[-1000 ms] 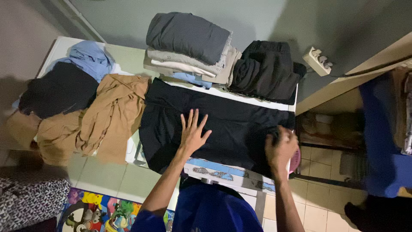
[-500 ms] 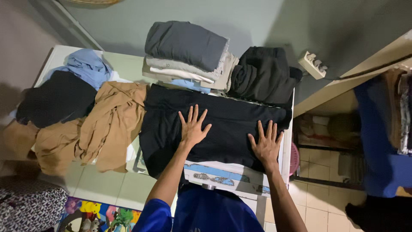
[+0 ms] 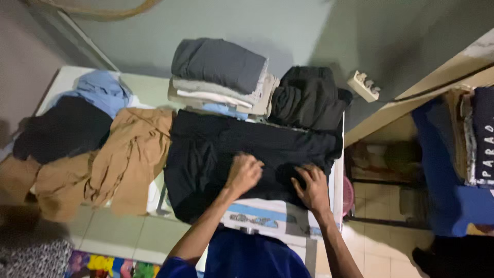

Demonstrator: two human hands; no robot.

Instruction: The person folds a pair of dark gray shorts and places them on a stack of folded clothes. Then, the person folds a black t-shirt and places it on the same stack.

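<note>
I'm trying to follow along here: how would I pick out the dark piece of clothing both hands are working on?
Start at the white table covered in laundry. Toward its right end, in front of the folded stack topped by a grey garment, lies the black garment, spread flat, with the left hand and right hand on it. Unlike the crumpled tan clothes beside it and the bundled black pile behind, it lies smoothed out.

Your left hand [image 3: 246, 172] is curled, fingers bunched and knuckles up, forearm reaching forward; your right hand [image 3: 312, 186] lies just beside it, fingers bent and pressed down, both arms bare
</note>
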